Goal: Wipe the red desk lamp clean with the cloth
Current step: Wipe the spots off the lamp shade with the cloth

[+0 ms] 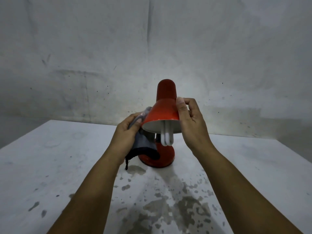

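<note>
Looking down from the head camera, the lamp (162,115) stands upright on the table (50,166), just past frame centre, its round base planted and its shade tipped toward the viewer so the white bulb (166,137) hangs in plain sight.

At about nine o'clock of the shade, the left hand (126,132) curls its fingers round the cloth (143,141) and presses a fold of it against the shade's outer wall; the rest of the cloth drapes down over the base at six o'clock. At three o'clock, the right hand (189,119) grips the shade's far side, thumb tip near the seam where cone meets neck, fingers curled behind.

The step in hand looks like wiping the shade's outside. To do it well, the right hand should hold the shade firm so the joint does not swing, while the left sweeps the cloth round the cone from neck to rim, turning to a fresh fold as it goes. Keep the cloth off the bulb, which is likely fragile. The neck cap at twelve o'clock and the base probably remain to be done.
</note>
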